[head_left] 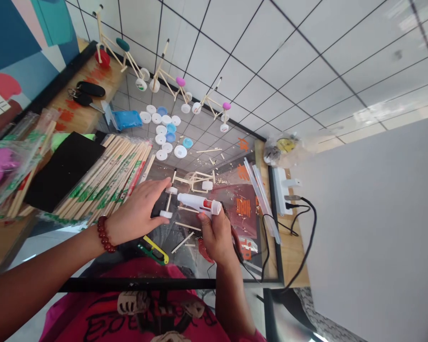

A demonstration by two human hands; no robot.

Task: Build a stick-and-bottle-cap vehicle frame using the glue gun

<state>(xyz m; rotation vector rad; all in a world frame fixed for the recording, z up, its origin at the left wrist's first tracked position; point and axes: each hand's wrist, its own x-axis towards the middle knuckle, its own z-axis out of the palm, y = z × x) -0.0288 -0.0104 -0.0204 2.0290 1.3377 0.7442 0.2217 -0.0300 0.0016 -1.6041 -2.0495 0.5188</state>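
My left hand [137, 209], with a red bead bracelet, has thumb and forefinger against the two white bottle-cap wheels [166, 214] of a short stick axle, one at each end. The axle stands beside a small wooden-stick frame [194, 180] with another white cap wheel [207, 185]. My right hand [217, 235] is wrapped round a white glue gun [194, 202] with a red part near its rear. Its nozzle points left, close to the axle. Cut sticks [188, 226] lie below the gun. A yellow-green utility knife [155, 250] rests near my left wrist.
White and blue bottle caps [161, 129] lie loose beyond my hands. Finished stick models [167, 78] stand along the far edge. Bagged chopsticks [107, 175] and a black sheet [64, 171] are left. Clear glue sticks [262, 199], a power strip [283, 190] and cables [312, 232] are right.
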